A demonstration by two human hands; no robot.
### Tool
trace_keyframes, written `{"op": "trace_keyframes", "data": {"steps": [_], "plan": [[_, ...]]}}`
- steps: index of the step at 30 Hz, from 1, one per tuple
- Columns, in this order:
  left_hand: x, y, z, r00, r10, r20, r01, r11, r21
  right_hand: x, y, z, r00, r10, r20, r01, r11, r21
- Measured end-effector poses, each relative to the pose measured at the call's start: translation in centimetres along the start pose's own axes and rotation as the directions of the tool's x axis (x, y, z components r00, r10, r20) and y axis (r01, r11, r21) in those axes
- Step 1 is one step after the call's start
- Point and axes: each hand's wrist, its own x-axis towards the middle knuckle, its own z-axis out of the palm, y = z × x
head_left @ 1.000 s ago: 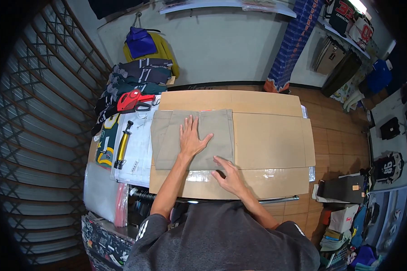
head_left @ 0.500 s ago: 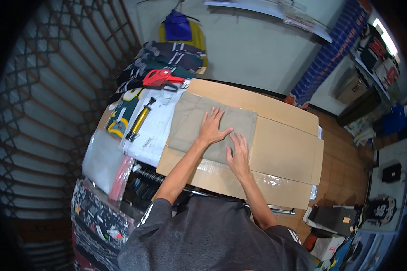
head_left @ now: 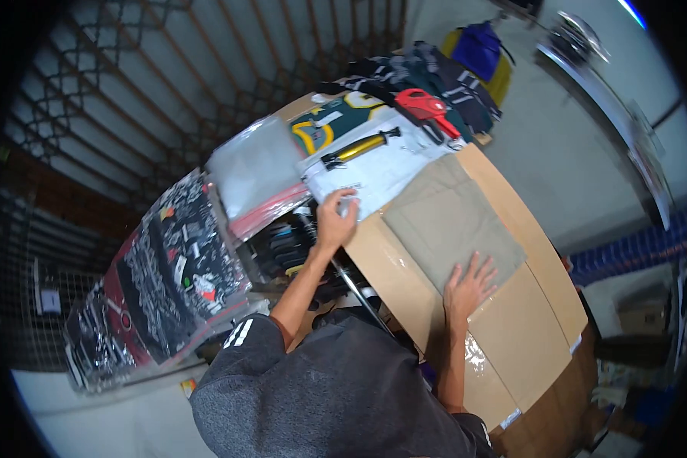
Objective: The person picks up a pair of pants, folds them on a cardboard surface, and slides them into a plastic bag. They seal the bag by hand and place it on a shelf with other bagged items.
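A folded khaki cloth (head_left: 446, 221) lies flat on a large sheet of brown cardboard (head_left: 523, 336). My right hand (head_left: 469, 290) rests with spread fingers on the cloth's near right corner, and holds nothing. Left of the cloth, my left hand (head_left: 337, 220) is at the near edge of a white plastic bag (head_left: 385, 175), its fingers curled and closed on that edge. A yellow and black pump-like tool (head_left: 361, 148) lies on the white bag. Beyond it are a red tool (head_left: 426, 107) and a green jersey (head_left: 336, 122).
Clear plastic sleeves (head_left: 256, 168) lie left of my left hand. Packed dark printed garments (head_left: 183, 267) are farther left. Dark clothes (head_left: 466, 95) are piled at the back beside a blue-purple bag (head_left: 477, 49). A metal lattice gate (head_left: 168, 84) stands behind, and a shelf (head_left: 611, 114) is on the right wall.
The view has turned to the left. My left hand has left the khaki cloth and moved to the white bag's edge. My right hand has shifted to the cloth's near right corner.
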Motion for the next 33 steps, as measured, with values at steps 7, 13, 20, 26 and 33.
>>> {"op": "trace_keyframes", "data": {"steps": [7, 13, 20, 26, 33], "plan": [[2.7, -13.4, -10.7, 0.966, -0.041, -0.254, 0.185, 0.795, 0.578, 0.0, -0.1, -0.2, 1.0, 0.004, 0.016, -0.004, 1.0, 0.001], [1.6, -18.1, -13.3, 0.933, -0.215, -0.29, 0.351, 0.729, 0.588, -0.1, -0.3, -0.9, 1.0, 0.018, 0.009, -0.019, 0.999, 0.036], [1.2, -19.0, -13.5, 0.912, -0.175, -0.37, 0.349, 0.804, 0.482, -0.1, -0.1, -0.9, 0.999, 0.021, -0.028, -0.019, 0.998, 0.059], [1.4, -16.7, -13.7, 0.956, -0.184, -0.231, 0.286, 0.766, 0.575, 0.0, -0.3, -1.2, 0.999, 0.029, -0.028, -0.027, 0.998, 0.06], [1.2, -18.0, -13.8, 0.955, -0.208, -0.212, 0.295, 0.762, 0.577, 0.0, -0.2, -1.1, 0.999, 0.029, -0.036, -0.026, 0.997, 0.067]]}}
